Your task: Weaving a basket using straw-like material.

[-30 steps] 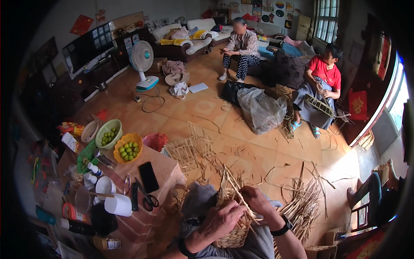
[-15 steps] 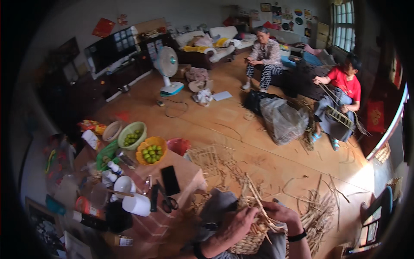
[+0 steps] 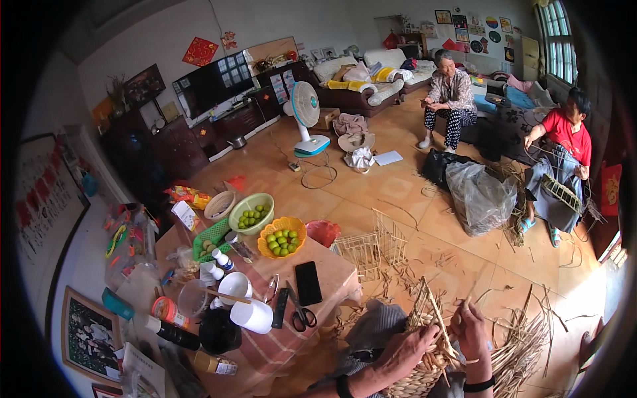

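A partly woven straw basket (image 3: 419,379) with upright stakes rests on my lap at the lower middle. My left hand (image 3: 408,351) has its fingers closed on the basket's top, among the strands and stakes. My right hand (image 3: 471,335) is just right of the basket, pinching a pale straw strand (image 3: 470,296) that sticks up from its fingers. A heap of loose straw strands (image 3: 521,341) lies on the floor to the right.
At left, a cloth-covered table (image 3: 335,285) holds fruit bowls (image 3: 282,242), cups, scissors (image 3: 303,320) and a phone (image 3: 308,282). Wire frames (image 3: 358,255) stand beside it. Farther back are a fan (image 3: 305,104), a plastic bag (image 3: 481,199) and two seated people (image 3: 450,96), one handling strands.
The view has swung left, so the room sits farther right in the frame. My right hand has pulled away from my left hand to the basket's right, now raising a strand.
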`<action>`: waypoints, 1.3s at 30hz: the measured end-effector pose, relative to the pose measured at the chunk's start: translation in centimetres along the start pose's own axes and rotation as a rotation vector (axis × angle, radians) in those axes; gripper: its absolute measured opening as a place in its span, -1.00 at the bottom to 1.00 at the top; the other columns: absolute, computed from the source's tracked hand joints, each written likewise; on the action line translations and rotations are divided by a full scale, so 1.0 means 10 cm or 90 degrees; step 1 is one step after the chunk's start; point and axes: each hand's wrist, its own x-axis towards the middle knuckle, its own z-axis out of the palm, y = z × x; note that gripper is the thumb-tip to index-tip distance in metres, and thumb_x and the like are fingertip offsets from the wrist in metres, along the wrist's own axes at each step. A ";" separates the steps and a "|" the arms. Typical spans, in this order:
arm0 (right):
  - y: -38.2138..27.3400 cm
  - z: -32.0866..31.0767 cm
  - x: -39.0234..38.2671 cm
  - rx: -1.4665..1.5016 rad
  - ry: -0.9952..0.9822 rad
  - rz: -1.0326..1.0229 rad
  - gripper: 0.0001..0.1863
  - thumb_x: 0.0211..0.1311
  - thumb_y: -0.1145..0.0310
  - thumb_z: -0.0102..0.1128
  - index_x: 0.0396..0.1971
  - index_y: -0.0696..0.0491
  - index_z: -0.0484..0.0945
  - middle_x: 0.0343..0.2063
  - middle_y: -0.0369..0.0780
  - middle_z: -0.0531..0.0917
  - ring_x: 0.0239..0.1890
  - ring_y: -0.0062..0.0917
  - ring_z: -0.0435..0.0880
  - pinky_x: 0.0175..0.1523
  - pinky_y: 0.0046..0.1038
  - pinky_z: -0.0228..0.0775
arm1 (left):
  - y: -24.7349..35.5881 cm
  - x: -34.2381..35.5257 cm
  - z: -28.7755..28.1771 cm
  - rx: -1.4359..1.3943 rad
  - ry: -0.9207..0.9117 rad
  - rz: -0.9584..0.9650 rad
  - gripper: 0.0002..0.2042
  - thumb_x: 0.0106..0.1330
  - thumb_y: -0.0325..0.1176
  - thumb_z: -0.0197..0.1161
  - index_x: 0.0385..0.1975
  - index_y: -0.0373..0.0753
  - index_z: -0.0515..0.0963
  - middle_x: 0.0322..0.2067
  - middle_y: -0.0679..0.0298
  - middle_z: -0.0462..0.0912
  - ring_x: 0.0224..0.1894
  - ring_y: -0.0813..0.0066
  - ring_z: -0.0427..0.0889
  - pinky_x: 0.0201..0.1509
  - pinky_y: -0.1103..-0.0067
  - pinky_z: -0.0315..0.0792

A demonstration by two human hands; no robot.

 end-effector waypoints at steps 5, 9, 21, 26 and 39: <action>-0.07 0.24 -0.13 -0.313 -0.059 0.029 -0.64 0.63 0.14 0.09 0.03 0.14 0.67 -0.47 -0.43 0.52 -0.44 -0.70 0.39 -0.30 -0.53 0.29 | 0.05 0.01 0.00 0.065 0.014 -0.020 -0.60 0.35 -0.57 0.19 0.19 -0.36 0.40 -0.26 0.01 0.68 -0.26 0.03 0.75 -0.27 0.31 0.64; -0.06 0.26 -0.20 -0.352 -0.089 0.100 -0.67 0.60 0.20 0.16 0.04 0.15 0.68 -0.21 -0.35 0.72 -0.17 -0.67 0.60 0.01 -0.58 0.44 | 0.16 0.03 -0.04 0.157 0.008 -0.041 -0.65 0.39 -0.48 0.21 0.14 -0.39 0.39 -0.29 0.01 0.68 -0.30 0.03 0.75 -0.33 0.29 0.63; 0.27 -0.15 0.00 -0.014 -0.246 0.056 -0.84 0.38 0.49 0.38 -0.11 0.18 0.67 -0.25 -0.29 0.78 -0.24 -0.63 0.74 -0.05 -0.57 0.61 | 0.23 -0.09 0.16 0.351 0.101 0.116 -0.69 0.45 -0.50 0.05 0.12 -0.48 0.39 -0.58 0.04 0.55 -0.55 0.13 0.64 -0.53 0.32 0.49; 0.19 -0.10 -0.07 -0.042 -0.245 0.095 -0.84 0.40 0.51 0.35 -0.09 0.20 0.71 -0.20 -0.26 0.79 -0.19 -0.59 0.75 0.00 -0.55 0.62 | 0.19 -0.03 0.11 0.269 0.018 -0.014 -0.73 0.44 -0.44 0.15 0.07 -0.35 0.43 -0.53 -0.01 0.56 -0.46 0.06 0.69 -0.45 0.28 0.54; 0.23 -0.14 -0.02 -0.053 -0.346 0.103 -0.86 0.45 0.59 0.24 -0.07 0.20 0.68 -0.15 -0.25 0.78 -0.13 -0.57 0.75 0.05 -0.55 0.59 | -0.09 -0.06 0.22 0.089 0.067 -0.074 -0.80 0.49 -0.34 0.24 -0.05 -0.20 0.38 -0.34 0.09 0.70 -0.34 0.05 0.76 -0.39 0.29 0.63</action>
